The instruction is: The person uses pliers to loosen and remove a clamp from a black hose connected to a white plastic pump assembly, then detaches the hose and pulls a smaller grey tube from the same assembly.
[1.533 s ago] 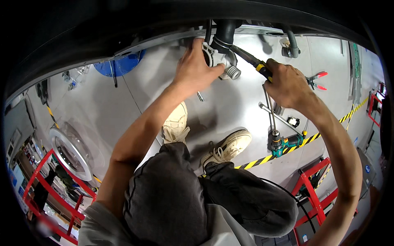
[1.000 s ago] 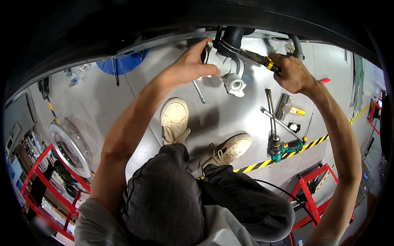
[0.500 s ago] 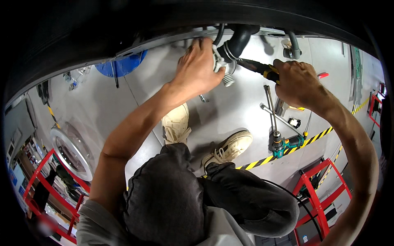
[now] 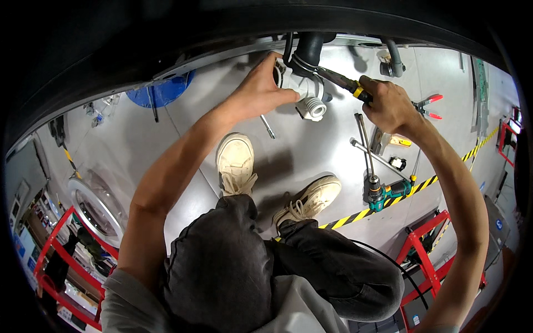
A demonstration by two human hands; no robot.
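My left hand [image 4: 260, 91] grips a white plastic pump fitting [image 4: 304, 94] that hangs from a black hose [image 4: 309, 50] under a dark machine body. My right hand [image 4: 388, 105] holds a screwdriver [image 4: 340, 81] with a black and yellow handle. Its tip is at the metal clamp where the hose meets the fitting. A ribbed white outlet on the fitting points downward.
On the grey floor lie a teal cordless drill [image 4: 386, 191] with a long bit, a T-handle wrench [image 4: 377, 158], red-handled pliers [image 4: 427, 105] and a loose screwdriver [image 4: 267, 126]. My two light shoes [image 4: 236, 161] stand below. A blue tub [image 4: 161, 91], red frames [image 4: 425, 250] and yellow-black floor tape [image 4: 388, 202] surround the spot.
Both hands stay on the fitting and the screwdriver. My left hand has shifted its grip around the white fitting, and the screwdriver tip remains at the hose clamp.
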